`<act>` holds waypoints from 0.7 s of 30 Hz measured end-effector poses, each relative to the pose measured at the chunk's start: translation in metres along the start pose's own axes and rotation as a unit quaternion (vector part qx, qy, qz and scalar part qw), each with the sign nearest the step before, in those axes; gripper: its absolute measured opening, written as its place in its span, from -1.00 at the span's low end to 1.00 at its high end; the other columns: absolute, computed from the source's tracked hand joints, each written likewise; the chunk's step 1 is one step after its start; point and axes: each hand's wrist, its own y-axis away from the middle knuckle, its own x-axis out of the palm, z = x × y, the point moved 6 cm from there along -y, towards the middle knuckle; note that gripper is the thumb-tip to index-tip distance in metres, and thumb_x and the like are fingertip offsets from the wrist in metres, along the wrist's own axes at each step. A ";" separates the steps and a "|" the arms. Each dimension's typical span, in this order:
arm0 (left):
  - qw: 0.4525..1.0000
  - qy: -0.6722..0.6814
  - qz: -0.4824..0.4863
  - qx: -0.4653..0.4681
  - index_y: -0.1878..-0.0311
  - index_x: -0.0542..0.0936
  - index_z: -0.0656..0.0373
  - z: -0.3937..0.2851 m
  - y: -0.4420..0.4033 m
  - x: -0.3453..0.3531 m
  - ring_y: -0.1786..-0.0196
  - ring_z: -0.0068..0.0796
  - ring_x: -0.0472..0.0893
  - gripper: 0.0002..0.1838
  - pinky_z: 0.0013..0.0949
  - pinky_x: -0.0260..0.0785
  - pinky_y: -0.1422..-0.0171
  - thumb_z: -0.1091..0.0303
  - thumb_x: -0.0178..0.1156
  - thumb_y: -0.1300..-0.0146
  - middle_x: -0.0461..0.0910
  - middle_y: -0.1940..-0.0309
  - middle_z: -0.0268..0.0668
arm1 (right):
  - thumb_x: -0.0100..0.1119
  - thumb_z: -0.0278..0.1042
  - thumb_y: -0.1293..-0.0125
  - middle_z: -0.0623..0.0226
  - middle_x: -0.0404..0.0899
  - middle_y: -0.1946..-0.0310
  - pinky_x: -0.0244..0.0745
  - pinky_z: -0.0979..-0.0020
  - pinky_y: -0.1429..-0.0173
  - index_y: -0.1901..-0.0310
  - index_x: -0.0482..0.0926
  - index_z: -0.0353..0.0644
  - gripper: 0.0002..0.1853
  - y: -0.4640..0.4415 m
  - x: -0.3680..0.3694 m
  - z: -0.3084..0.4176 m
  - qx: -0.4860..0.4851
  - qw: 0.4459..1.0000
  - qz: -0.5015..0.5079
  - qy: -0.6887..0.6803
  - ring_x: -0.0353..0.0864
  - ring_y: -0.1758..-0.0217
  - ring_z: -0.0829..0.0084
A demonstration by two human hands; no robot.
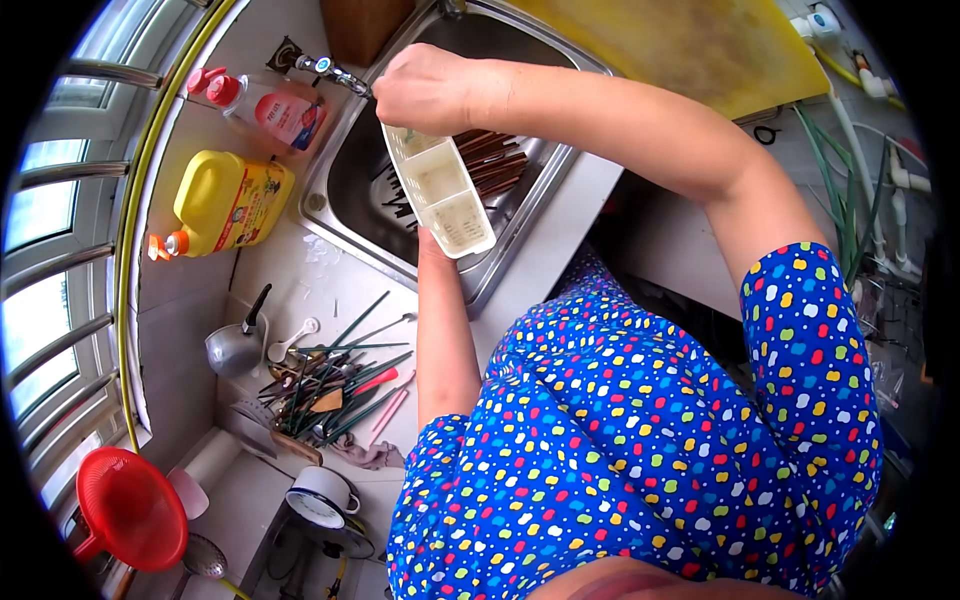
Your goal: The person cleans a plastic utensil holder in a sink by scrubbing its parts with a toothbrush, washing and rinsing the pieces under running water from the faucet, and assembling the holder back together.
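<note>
A white plastic cutlery holder (440,180) with three compartments is tilted over the sink, its inside facing me and showing stains. My left hand (431,246) supports it from below and behind; its fingers are hidden by the holder. My right hand (425,88) is closed in a fist at the holder's upper end, near the tap (335,73). What its fingers hold is hidden; a greenish patch shows just under it in the upper compartment. Beneath the holder, brown chopsticks (500,165) lie in the metal sink (345,165).
A pink-capped soap bottle (285,115) and a yellow jug (235,205) stand along the wall. Piled utensils (335,390) and a small grey pot (232,348) occupy the counter. A yellow cutting board (690,50) lies beyond the sink; a red strainer (130,508) is at lower left.
</note>
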 end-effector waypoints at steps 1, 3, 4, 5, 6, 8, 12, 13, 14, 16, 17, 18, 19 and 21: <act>1.000 0.003 -0.006 -0.014 0.06 0.51 0.18 0.001 0.004 0.001 0.35 -0.11 0.57 -0.51 -0.12 0.47 0.28 -0.06 -0.02 -0.21 0.56 0.27 -0.02 | 0.18 -0.46 0.13 0.24 0.62 0.51 0.55 0.31 0.26 0.50 0.66 -0.15 -0.89 -0.002 0.001 -0.002 0.000 1.000 0.000 -0.002 0.64 0.31 0.21; 0.999 0.008 -0.013 -0.029 0.05 0.50 0.20 0.004 0.005 -0.004 0.35 -0.11 0.57 -0.50 -0.12 0.47 0.28 -0.06 -0.03 -0.21 0.55 0.27 -0.01 | 0.17 -0.45 0.11 0.25 0.62 0.49 0.55 0.31 0.25 0.49 0.66 -0.15 -0.89 -0.009 -0.001 -0.009 0.027 0.999 0.005 0.019 0.65 0.28 0.22; 1.000 0.006 -0.010 -0.007 0.04 0.50 0.21 0.002 -0.001 -0.005 0.35 -0.11 0.57 -0.51 -0.12 0.47 0.28 -0.04 -0.02 -0.21 0.55 0.26 -0.01 | 0.17 -0.43 0.09 0.25 0.63 0.47 0.55 0.31 0.23 0.48 0.66 -0.14 -0.89 -0.007 -0.004 -0.013 0.065 0.997 0.039 0.013 0.66 0.26 0.23; 1.000 0.006 -0.008 0.004 0.04 0.49 0.21 0.001 -0.004 -0.008 0.34 -0.11 0.57 -0.51 -0.11 0.47 0.28 -0.04 -0.02 -0.21 0.55 0.26 -0.01 | 0.17 -0.43 0.09 0.25 0.63 0.47 0.55 0.31 0.23 0.48 0.66 -0.14 -0.89 -0.007 -0.006 -0.011 0.065 0.997 0.039 0.014 0.66 0.26 0.23; 1.000 0.006 -0.006 0.015 0.03 0.49 0.22 0.000 -0.004 -0.007 0.34 -0.11 0.57 -0.51 -0.11 0.47 0.29 -0.03 -0.02 -0.21 0.55 0.25 0.00 | 0.17 -0.42 0.09 0.24 0.64 0.47 0.55 0.31 0.23 0.47 0.67 -0.13 -0.88 -0.006 -0.004 -0.013 0.089 0.994 0.064 0.013 0.66 0.26 0.23; 0.999 -0.033 -0.008 0.042 -0.19 0.34 0.11 -0.006 0.008 0.018 0.05 -0.18 0.52 -0.31 -0.10 0.44 0.02 -0.26 -0.22 -0.23 0.48 0.00 -0.16 | 0.16 -0.38 0.07 0.23 0.64 0.47 0.55 0.29 0.24 0.47 0.67 -0.10 -0.88 -0.005 0.006 -0.016 0.123 0.988 0.090 0.009 0.66 0.28 0.24; 0.994 -0.074 -0.007 0.084 -0.33 0.22 0.05 -0.014 0.011 0.025 -0.16 -0.20 0.44 -0.17 -0.09 0.35 -0.19 -0.41 -0.37 -0.22 0.39 -0.18 -0.26 | 0.14 -0.35 0.07 0.21 0.63 0.50 0.54 0.26 0.30 0.49 0.67 -0.11 -0.87 -0.005 0.003 0.003 0.055 0.995 0.089 -0.007 0.65 0.32 0.20; 0.991 -0.079 -0.022 0.105 -0.33 0.21 0.05 -0.016 0.013 0.027 -0.17 -0.21 0.43 -0.17 -0.09 0.32 -0.22 -0.41 -0.37 -0.22 0.38 -0.20 -0.27 | 0.14 -0.35 0.07 0.21 0.63 0.50 0.54 0.26 0.30 0.49 0.67 -0.11 -0.87 -0.003 0.005 0.003 0.054 0.995 0.088 -0.008 0.65 0.32 0.20; 0.991 -0.070 -0.037 0.111 -0.34 0.21 0.04 -0.016 0.016 0.028 -0.19 -0.20 0.41 -0.17 -0.08 0.29 -0.25 -0.41 -0.35 -0.21 0.37 -0.21 -0.27 | 0.15 -0.36 0.08 0.21 0.62 0.51 0.54 0.25 0.31 0.49 0.67 -0.11 -0.87 0.000 0.007 0.004 0.045 0.995 0.088 -0.022 0.65 0.33 0.19; 0.992 -0.061 -0.028 0.110 -0.34 0.21 0.04 -0.014 0.013 0.025 -0.20 -0.20 0.41 -0.16 -0.08 0.29 -0.25 -0.42 -0.33 -0.20 0.37 -0.21 -0.27 | 0.15 -0.36 0.09 0.19 0.62 0.53 0.54 0.24 0.33 0.50 0.66 -0.12 -0.88 0.007 0.005 0.007 0.043 0.993 0.100 -0.045 0.65 0.36 0.18; 0.992 -0.054 -0.020 0.109 -0.33 0.21 0.04 -0.014 0.012 0.024 -0.20 -0.20 0.41 -0.15 -0.08 0.29 -0.25 -0.43 -0.32 -0.19 0.37 -0.22 -0.27 | 0.15 -0.36 0.09 0.19 0.62 0.53 0.54 0.24 0.33 0.50 0.66 -0.12 -0.88 0.007 0.004 0.009 0.042 0.993 0.100 -0.044 0.65 0.36 0.18; 0.992 -0.053 -0.019 0.109 -0.33 0.21 0.04 -0.015 0.012 0.023 -0.20 -0.20 0.41 -0.15 -0.08 0.29 -0.25 -0.43 -0.32 -0.19 0.37 -0.22 -0.27 | 0.15 -0.34 0.04 0.24 0.63 0.47 0.55 0.25 0.32 0.42 0.67 -0.10 -0.85 0.009 0.005 0.013 0.041 0.986 0.156 -0.032 0.65 0.31 0.23; 0.995 -0.036 -0.004 0.096 -0.33 0.22 0.04 -0.014 0.012 0.024 -0.20 -0.20 0.40 -0.15 -0.09 0.29 -0.25 -0.44 -0.31 -0.18 0.37 -0.22 -0.27 | 0.16 -0.33 -0.01 0.30 0.65 0.40 0.56 0.26 0.31 0.33 0.67 -0.08 -0.82 0.011 0.008 0.015 0.039 0.977 0.210 -0.021 0.66 0.27 0.27; 0.996 -0.020 0.011 0.083 -0.33 0.22 0.04 -0.014 0.014 0.027 -0.21 -0.20 0.40 -0.14 -0.09 0.28 -0.25 -0.44 -0.29 -0.17 0.37 -0.22 -0.27 | 0.16 -0.32 -0.02 0.31 0.65 0.38 0.56 0.25 0.32 0.33 0.67 -0.07 -0.83 0.011 0.011 0.017 0.039 0.967 0.250 -0.030 0.67 0.26 0.28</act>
